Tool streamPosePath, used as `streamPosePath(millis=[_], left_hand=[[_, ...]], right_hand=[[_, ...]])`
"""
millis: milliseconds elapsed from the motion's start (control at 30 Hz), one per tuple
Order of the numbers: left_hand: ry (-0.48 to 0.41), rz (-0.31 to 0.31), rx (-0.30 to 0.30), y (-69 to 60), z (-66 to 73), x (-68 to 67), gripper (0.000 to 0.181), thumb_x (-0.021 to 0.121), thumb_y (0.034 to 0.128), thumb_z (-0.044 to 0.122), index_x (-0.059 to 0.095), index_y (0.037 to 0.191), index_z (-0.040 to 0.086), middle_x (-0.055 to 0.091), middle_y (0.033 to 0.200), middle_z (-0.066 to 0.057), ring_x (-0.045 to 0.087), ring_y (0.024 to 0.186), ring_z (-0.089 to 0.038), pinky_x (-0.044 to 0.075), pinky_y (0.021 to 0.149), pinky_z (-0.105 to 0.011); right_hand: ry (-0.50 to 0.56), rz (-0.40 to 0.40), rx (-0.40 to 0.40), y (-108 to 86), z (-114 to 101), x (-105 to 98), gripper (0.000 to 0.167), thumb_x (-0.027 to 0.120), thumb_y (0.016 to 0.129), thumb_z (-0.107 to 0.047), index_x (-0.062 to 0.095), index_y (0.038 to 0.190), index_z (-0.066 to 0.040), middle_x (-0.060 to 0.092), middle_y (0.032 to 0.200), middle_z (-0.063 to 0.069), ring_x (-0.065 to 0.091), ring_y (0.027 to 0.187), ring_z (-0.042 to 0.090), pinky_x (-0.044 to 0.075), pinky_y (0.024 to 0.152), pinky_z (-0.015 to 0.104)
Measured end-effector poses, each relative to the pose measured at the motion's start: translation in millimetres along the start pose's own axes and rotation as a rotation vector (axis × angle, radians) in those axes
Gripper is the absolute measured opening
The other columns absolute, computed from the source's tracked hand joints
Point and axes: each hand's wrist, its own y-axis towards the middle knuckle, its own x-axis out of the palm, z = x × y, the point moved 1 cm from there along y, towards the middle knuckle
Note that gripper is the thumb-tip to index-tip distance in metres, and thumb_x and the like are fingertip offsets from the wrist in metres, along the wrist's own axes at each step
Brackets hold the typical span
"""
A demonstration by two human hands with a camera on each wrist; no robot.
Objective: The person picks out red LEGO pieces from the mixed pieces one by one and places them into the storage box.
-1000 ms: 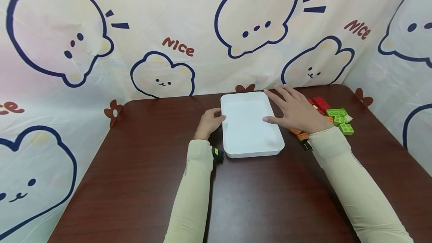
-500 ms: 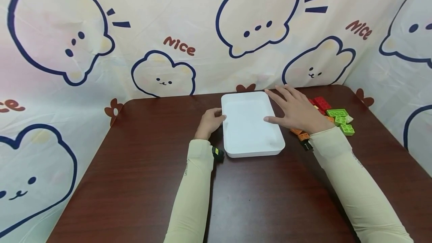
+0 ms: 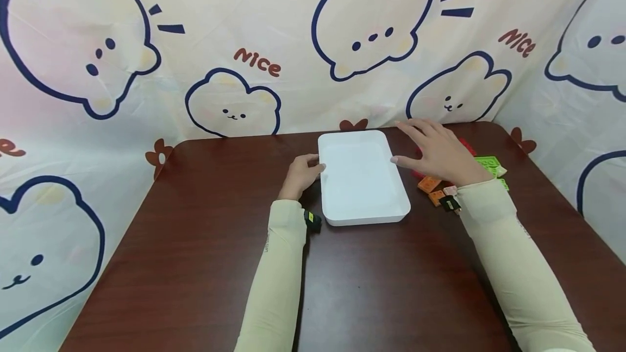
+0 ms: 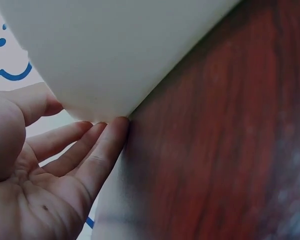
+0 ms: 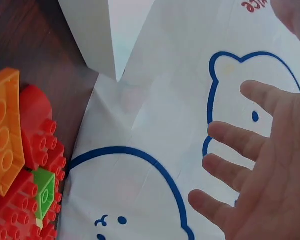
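Observation:
A white, round-cornered tray lies on the table in the head view. At its left side is my left hand, with the thumb over the rim and the fingers at the outer wall. The left wrist view shows that left hand with its fingertips against the tray. My right hand is held just right of the tray, fingers spread, above several toy building bricks. In the right wrist view the right hand holds nothing and is apart from the tray.
Red bricks, an orange brick and green bricks lie in a loose pile right of the tray. A printed curtain hangs behind the dark wooden table.
My right hand has moved a little right, off the tray's right edge, uncovering orange bricks and covering some others. The left hand stays at the tray. The head view has shifted slightly.

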Motion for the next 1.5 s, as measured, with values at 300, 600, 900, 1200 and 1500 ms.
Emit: streamPosePath(millis=[300, 600, 900, 1200, 1500], left_hand=[[0.000, -0.032, 0.013, -0.9, -1.5, -1.3, 0.054, 0.064, 0.1009, 0.025, 0.050, 0.149, 0.005, 0.050, 0.150, -0.015, 0.071, 0.106, -0.027, 0.048, 0.106, -0.046], [-0.041, -0.019, 0.015, 2.5, -2.2, -2.0, 0.053, 0.064, 0.1009, 0.023, 0.050, 0.148, 0.004, 0.055, 0.142, -0.014, 0.070, 0.106, -0.026, 0.052, 0.101, -0.042], [-0.030, -0.021, 0.020, 0.1, -2.6, -1.3, 0.052, 0.064, 0.1010, 0.024, 0.051, 0.147, 0.004, 0.056, 0.140, -0.014, 0.070, 0.105, -0.027, 0.053, 0.100, -0.043], [-0.038, -0.028, 0.019, -1.3, -4.7, -1.4, 0.052, 0.064, 0.1010, 0.024, 0.051, 0.147, 0.004, 0.058, 0.137, -0.013, 0.070, 0.106, -0.026, 0.053, 0.099, -0.042], [-0.058, -0.031, 0.025, -2.6, -4.2, -2.9, 0.052, 0.064, 0.1013, 0.023, 0.051, 0.147, 0.004, 0.057, 0.137, -0.014, 0.069, 0.106, -0.027, 0.054, 0.098, -0.041]], right_hand=[[0.146, 0.062, 0.191, 0.1, 20.7, -4.6, 0.079, 0.062, 0.098, -0.050, 0.034, 0.158, -0.007, 0.035, 0.156, 0.028, 0.032, 0.141, 0.050, 0.031, 0.107, 0.072], [0.106, -0.021, 0.250, 18.0, 43.4, -4.4, 0.074, 0.062, 0.098, -0.047, 0.036, 0.157, -0.009, 0.040, 0.152, 0.028, 0.038, 0.135, 0.052, 0.038, 0.101, 0.073], [0.051, -0.192, 0.227, 37.2, 69.0, 10.5, 0.065, 0.066, 0.098, -0.037, 0.045, 0.148, -0.001, 0.049, 0.141, 0.031, 0.048, 0.123, 0.051, 0.045, 0.097, 0.070], [-0.033, -0.298, 0.182, 46.5, 80.3, 23.6, 0.058, 0.068, 0.096, -0.031, 0.053, 0.139, 0.004, 0.056, 0.133, 0.032, 0.055, 0.117, 0.048, 0.048, 0.096, 0.067], [-0.027, -0.394, 0.159, 57.4, 83.8, 31.6, 0.052, 0.068, 0.097, -0.028, 0.056, 0.136, 0.003, 0.063, 0.125, 0.027, 0.061, 0.101, 0.037, 0.051, 0.094, 0.062]])
